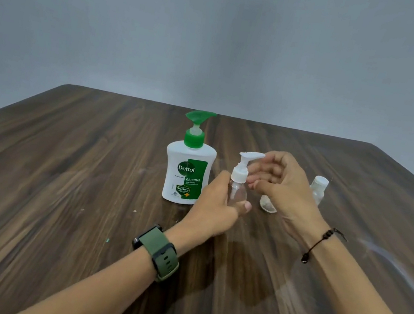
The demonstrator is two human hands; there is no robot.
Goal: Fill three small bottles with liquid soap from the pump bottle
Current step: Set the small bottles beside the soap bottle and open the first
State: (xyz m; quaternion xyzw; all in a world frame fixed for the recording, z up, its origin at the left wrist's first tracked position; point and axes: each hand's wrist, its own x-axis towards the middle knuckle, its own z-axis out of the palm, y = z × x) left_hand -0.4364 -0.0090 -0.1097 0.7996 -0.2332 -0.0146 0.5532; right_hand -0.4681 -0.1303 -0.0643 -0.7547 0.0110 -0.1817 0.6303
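Note:
A white Dettol pump bottle (187,173) with a green pump head stands upright near the table's middle. Just right of it my left hand (215,205) grips the clear body of a small bottle (238,187) that carries a white pump top. My right hand (282,184) hovers beside that pump top with its fingers loosely curled, close to the white collar; whether they touch it I cannot tell. A second small clear bottle (268,205) stands partly hidden behind my right hand. A third small bottle (317,189) with a white cap stands further right.
Everything stands on a dark wood-grain table (70,188) that ends at a grey wall. A green-strapped watch (158,252) is on my left wrist and a black cord bracelet (319,243) on my right.

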